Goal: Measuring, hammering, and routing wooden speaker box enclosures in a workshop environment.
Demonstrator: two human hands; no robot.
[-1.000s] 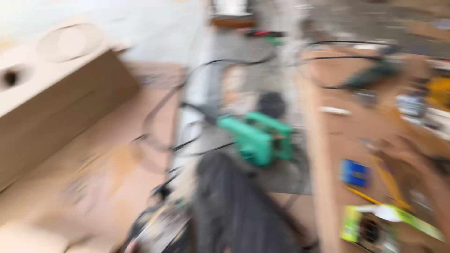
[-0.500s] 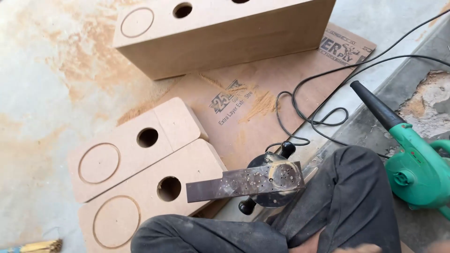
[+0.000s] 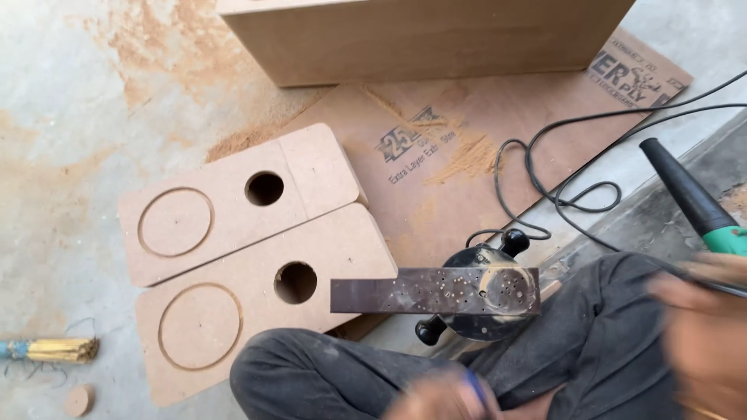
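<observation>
Resting blurred right hand (image 3: 704, 327) beside green blower (image 3: 689, 202), grip unclear; left hand (image 3: 443, 397) blurred, grip unclear; rounded fibreboard panels (image 3: 257, 249).

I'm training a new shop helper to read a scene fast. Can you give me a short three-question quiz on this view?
1. True or false: each of the two flat panels on the floor has a round through-hole.
2. What lies closest to the dark metal bar: A the broom, B the black router, C the big box?
3. Fill in: the blower has a black nozzle and a ____ body.

Key: 1 true. 2 B; the bar is fixed across the router. 3 green. Both blurred hands, left and right, sit at the bottom edge.
</observation>
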